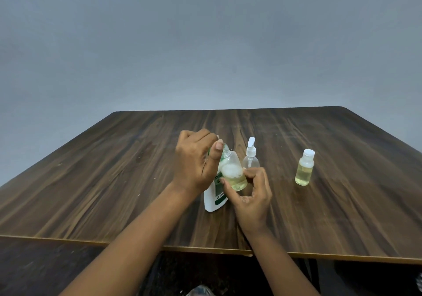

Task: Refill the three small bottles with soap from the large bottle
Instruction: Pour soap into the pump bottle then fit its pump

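Head view, the only one.

- The right hand (251,193) is pinching the open small bottle (233,173) low on its body. The bottle is tilting with its uncapped threaded neck toward the left hand (196,161). Yellowish soap is sitting in the bottom, with foam above it.
- The left hand is curling at the neck, thumb just beside the rim. I cannot tell whether it is gripping a cap or anything else.
- The large bottle (213,198), white with a green label, is standing on the table (114,181) right behind both hands.
- The pump bottle (250,158) is standing just behind. It looks nearly empty.
- The capped small bottle (304,170) is standing well apart to the right, holding soap.

Judgement: the person is probably working on the second bottle, either topping it up or closing it. The next move calls for keeping the neck steady and upright so that nothing spills. The pump bottle is likely last.
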`<state>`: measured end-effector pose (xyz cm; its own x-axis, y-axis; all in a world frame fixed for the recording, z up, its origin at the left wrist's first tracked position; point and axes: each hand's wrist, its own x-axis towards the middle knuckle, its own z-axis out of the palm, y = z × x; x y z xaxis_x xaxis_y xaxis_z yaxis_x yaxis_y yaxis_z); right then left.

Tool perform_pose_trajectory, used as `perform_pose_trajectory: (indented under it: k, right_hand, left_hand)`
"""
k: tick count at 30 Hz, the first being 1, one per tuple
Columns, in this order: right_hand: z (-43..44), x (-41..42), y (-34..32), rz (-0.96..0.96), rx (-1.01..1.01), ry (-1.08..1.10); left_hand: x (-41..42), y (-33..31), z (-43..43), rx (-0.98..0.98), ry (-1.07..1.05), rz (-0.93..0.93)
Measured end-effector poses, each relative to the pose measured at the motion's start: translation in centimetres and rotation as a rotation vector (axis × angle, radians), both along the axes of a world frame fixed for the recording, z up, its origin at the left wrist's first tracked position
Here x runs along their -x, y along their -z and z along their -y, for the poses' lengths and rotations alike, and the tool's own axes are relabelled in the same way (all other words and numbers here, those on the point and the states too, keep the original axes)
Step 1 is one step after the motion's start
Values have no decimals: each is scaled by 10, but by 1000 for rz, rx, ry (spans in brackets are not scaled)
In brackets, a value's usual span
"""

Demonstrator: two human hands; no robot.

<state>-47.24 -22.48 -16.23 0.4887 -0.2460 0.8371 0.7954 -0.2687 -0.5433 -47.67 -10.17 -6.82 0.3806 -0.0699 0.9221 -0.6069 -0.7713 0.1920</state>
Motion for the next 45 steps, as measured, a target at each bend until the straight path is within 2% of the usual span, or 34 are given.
perform_pose_trajectory:
  k: [4, 9, 15, 21, 28, 37, 45]
  right_hand:
    - [0, -1, -2, -4, -31, -36]
    - [-1, -2, -1, -8, 5, -4]
    - [0, 1, 1, -42, 11, 10]
    - [-1, -1, -1, -36, -57, -48]
    - [1, 0, 3, -50, 21, -7]
    - [-1, 0, -3, -17, -49, -51]
    - [0, 1, 2, -22, 12, -20]
  left_hand:
    - [-3, -12, -4, -57, 33, -5]
    - [-5, 1, -4, 64, 9, 17]
    - [1, 8, -2, 73, 10, 8]
    - [-2, -12, 0, -22, -4, -48]
    - [2, 8, 0, 50, -18, -33]
    - [2, -14, 0, -39, 3, -70]
    - [1, 7, -3, 22, 34, -1]
